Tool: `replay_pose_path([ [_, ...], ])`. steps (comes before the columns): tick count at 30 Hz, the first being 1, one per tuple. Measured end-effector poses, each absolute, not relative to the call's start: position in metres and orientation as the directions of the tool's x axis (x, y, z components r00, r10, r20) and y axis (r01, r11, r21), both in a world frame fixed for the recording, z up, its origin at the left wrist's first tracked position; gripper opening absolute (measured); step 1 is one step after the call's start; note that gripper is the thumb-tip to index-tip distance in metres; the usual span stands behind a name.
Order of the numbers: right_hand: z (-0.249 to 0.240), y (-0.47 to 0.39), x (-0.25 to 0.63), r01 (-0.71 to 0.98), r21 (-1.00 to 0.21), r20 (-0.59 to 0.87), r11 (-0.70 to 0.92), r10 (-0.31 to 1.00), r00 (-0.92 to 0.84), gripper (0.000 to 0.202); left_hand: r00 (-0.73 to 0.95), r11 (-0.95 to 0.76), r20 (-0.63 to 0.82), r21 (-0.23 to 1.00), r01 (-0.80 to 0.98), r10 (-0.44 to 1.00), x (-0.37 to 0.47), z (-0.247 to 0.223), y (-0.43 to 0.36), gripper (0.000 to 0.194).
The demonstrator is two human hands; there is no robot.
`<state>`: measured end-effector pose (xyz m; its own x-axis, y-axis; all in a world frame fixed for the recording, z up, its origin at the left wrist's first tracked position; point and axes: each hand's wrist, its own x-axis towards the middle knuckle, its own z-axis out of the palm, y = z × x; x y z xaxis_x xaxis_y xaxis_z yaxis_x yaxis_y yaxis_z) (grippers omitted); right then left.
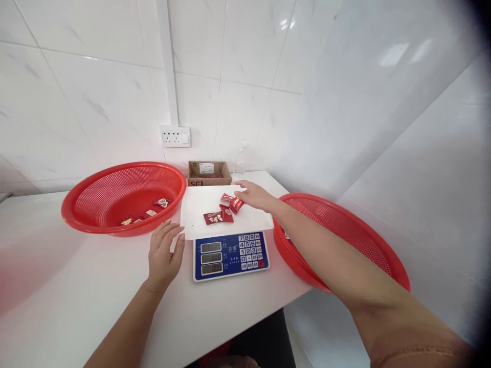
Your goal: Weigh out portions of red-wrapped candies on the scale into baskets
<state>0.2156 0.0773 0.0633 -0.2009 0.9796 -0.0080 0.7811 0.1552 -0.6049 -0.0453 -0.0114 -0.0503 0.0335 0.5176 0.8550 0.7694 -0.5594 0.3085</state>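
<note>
Several small red wrapped packets (218,216) with white and gold print lie on the white pan (253,222) of a digital scale (231,256). Over the pan's back right, my right hand (255,195) has its fingers apart, with the thumb close to or touching the upper packet (235,203). Whether it touches cannot be made out. My left hand (165,251) is open beside the pan's left edge, holding nothing. The scale's blue panel has displays on its left and a keypad on its right; the digits are faint.
A red perforated basket (123,171) on the left contains several packets (162,202). Another red basket (368,240) stands at the right, partly behind my forearm. Behind the scale are a cardboard box (209,174) and a clear plastic bottle (241,161), near the tiled wall with a socket (175,137).
</note>
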Motion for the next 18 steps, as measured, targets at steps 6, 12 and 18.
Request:
replay_pose_path([
  [6,0.064,0.058,0.23,0.844,-0.512,-0.062,0.162,0.973,-0.224,0.041,0.03,-0.56,0.852,0.317,0.765,0.523,-0.045,-0.048,-0.013,0.02],
  [12,0.075,0.007,0.27,0.879,-0.468,-0.061,0.085,0.99,-0.128,0.039,-0.002,-0.556,0.854,0.341,0.758,0.521,-0.046,-0.048,-0.011,0.018],
  [18,0.065,-0.044,0.324,0.898,-0.423,-0.13,-0.119,0.989,0.07,0.037,-0.061,-0.527,0.837,0.397,0.751,0.544,-0.047,-0.049,-0.009,0.019],
])
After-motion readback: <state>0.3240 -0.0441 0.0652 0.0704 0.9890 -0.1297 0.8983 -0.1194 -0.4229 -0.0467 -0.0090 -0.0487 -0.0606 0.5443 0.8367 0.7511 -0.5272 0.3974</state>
